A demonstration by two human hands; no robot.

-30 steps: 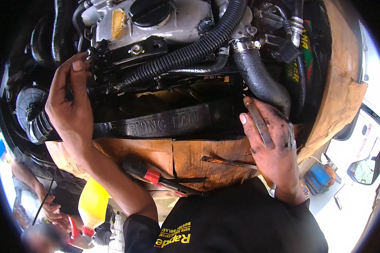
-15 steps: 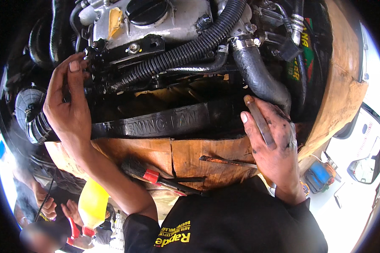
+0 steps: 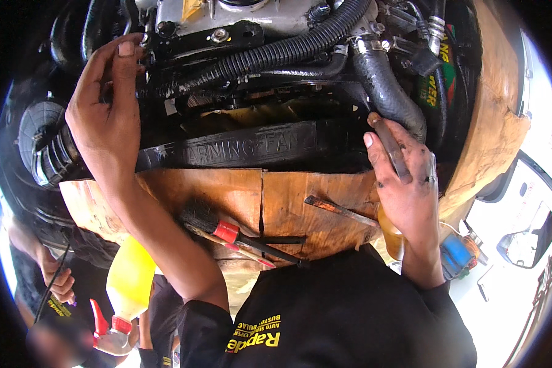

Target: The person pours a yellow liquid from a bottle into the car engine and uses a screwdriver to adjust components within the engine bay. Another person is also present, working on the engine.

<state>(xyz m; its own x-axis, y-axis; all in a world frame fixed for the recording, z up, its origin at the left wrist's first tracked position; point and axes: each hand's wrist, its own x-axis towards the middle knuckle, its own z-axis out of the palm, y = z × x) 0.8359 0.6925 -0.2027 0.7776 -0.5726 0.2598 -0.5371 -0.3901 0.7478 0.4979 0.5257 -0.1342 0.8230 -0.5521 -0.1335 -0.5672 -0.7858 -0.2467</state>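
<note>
My left hand (image 3: 107,113) reaches up to the left end of a black bracket (image 3: 239,38) on the engine. Its thumb and fingers are drawn together around a small dark part that I cannot make out. On the right, beside the thick black radiator hose (image 3: 386,86), my right hand (image 3: 408,190) is closed on a flat brown bar (image 3: 391,152), which slants across the fingers. Black smudges mark this hand. Between the hands lie a ribbed black corrugated hose (image 3: 270,52) and the black fan shroud (image 3: 245,146) with raised lettering.
Brown cardboard (image 3: 214,184) covers the front edge. On it rest a black brush with a red band (image 3: 227,232) and a thin rusty strip (image 3: 340,210). A yellow spray bottle (image 3: 130,276) is at lower left, near another person's hand (image 3: 58,279). A white vehicle (image 3: 527,233) stands at right.
The engine sits slightly higher and further right in view. Both hands keep nearly the same places on it. The other person's second hand is no longer seen near the bottle.
</note>
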